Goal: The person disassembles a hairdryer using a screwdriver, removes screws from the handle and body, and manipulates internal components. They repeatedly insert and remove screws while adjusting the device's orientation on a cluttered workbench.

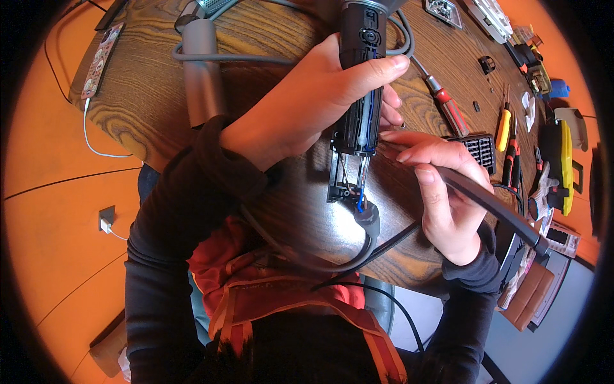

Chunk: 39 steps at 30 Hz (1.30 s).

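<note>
My left hand [332,89] is wrapped around the black handle [361,38] of an opened corded appliance, its thumb across the front. The handle stands roughly upright over the table, its wider top cut off by the frame edge. At its lower end an open frame [345,176] exposes thin wires, one of them blue, above a grey cord sleeve [368,217]. Close to the right of this frame, my right hand [451,192] grips a long, dark, flat-sided tool [492,205] between thumb and fingers. The tool's tip is hard to make out near the fingertips.
A grey metal tube [203,77] lies at the left on the wooden table [147,115], grey cable beside it. Rightward are a red-handled screwdriver [451,112], a black bit case [480,152], a yellow-handled screwdriver [504,130] and a yellow toolbox [566,169]. A power strip [102,61] sits far left.
</note>
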Tool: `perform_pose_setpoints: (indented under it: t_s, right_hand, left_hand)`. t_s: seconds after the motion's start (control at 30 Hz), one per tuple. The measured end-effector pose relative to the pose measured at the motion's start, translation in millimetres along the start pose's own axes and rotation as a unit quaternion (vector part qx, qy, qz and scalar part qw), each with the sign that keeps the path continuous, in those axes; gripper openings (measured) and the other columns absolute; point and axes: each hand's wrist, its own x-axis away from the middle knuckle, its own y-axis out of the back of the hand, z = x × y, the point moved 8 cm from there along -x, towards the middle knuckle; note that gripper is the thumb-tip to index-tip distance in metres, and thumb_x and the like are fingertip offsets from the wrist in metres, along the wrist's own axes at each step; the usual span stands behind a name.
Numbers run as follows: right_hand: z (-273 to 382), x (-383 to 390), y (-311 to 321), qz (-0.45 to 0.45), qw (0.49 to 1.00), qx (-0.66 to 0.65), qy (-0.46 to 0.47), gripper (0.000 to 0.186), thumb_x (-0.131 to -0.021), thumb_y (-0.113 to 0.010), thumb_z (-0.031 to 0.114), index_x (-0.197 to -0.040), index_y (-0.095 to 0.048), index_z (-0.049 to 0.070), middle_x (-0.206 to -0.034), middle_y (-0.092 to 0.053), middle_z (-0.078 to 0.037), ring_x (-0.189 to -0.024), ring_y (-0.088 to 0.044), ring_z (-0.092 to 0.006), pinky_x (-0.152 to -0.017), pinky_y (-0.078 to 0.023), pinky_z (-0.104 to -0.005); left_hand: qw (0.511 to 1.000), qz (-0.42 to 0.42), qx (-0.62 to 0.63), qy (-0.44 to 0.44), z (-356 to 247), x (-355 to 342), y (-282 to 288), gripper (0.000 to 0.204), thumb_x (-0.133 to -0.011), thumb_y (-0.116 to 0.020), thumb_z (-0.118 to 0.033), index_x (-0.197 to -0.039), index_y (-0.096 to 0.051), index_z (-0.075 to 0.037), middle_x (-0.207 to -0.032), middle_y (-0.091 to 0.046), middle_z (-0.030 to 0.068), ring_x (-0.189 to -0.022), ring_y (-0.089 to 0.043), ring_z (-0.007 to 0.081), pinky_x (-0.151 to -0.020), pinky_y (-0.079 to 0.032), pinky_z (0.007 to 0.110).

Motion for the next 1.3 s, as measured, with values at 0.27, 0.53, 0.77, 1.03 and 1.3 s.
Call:
perform_pose_setpoints:
  t_s: [0.27, 0.53, 0.77, 1.03, 1.3]
  right_hand:
    - [3, -2, 2, -0.014, 0.999, 0.017, 0.039, 0.013, -0.077, -0.059, -0.001, -0.09, -0.057, -0.004, -0.091, -0.061, -0.017, -0.086, -0.061, -0.0256, -0.075, -0.048, -0.0308]
    - [-6, 4, 43, -0.115, 0.988, 0.083, -0.053, 0.018, -0.089, -0.042, 0.008, -0.097, -0.054, -0.005, -0.083, -0.058, -0.013, -0.071, -0.054, -0.0128, -0.062, -0.043, -0.0227]
    - [-2, 42, 64, -0.087, 0.976, 0.155, -0.127, 0.015, -0.083, -0.052, 0.004, -0.095, -0.06, -0.001, -0.085, -0.063, -0.01, -0.077, -0.061, -0.0159, -0.071, -0.048, -0.0253]
    - [-4, 71, 35, 0.018, 0.954, 0.299, -0.01, 0.015, -0.068, -0.068, 0.007, -0.081, -0.061, 0.005, -0.077, -0.062, -0.005, -0.071, -0.055, -0.0213, -0.064, -0.045, -0.0303]
    - [-11, 75, 52, -0.04, 0.953, 0.296, -0.053, 0.033, -0.064, -0.068, -0.003, -0.06, -0.038, 0.007, -0.071, -0.063, -0.007, -0.067, -0.055, -0.0226, -0.063, -0.044, -0.0312]
  left_hand:
    - [1.0, -0.021, -0.001, 0.004, 2, -1, 3, 0.031, -0.084, -0.056, -0.028, -0.097, -0.044, -0.002, -0.076, -0.057, 0.0082, -0.068, -0.059, 0.0146, -0.061, -0.05, 0.025]
    - [0.998, -0.064, -0.027, 0.004, 2, 1, 11, 0.032, -0.082, -0.058, -0.032, -0.089, -0.05, -0.002, -0.075, -0.057, 0.0087, -0.066, -0.06, 0.0162, -0.062, -0.05, 0.025]
    - [0.989, -0.117, -0.087, 0.019, 3, -1, 19, 0.03, -0.083, -0.055, -0.033, -0.083, -0.052, -0.003, -0.072, -0.057, 0.007, -0.064, -0.057, 0.0138, -0.06, -0.046, 0.024]
    - [0.988, -0.101, -0.111, 0.038, 7, -1, 16, 0.033, -0.084, -0.053, -0.036, -0.079, -0.053, -0.004, -0.067, -0.055, 0.0065, -0.062, -0.054, 0.0132, -0.059, -0.043, 0.023]
    - [0.988, -0.115, -0.101, 0.03, 7, -1, 18, 0.03, -0.083, -0.054, -0.034, -0.081, -0.052, -0.004, -0.071, -0.055, 0.0048, -0.061, -0.054, 0.0121, -0.058, -0.045, 0.024]
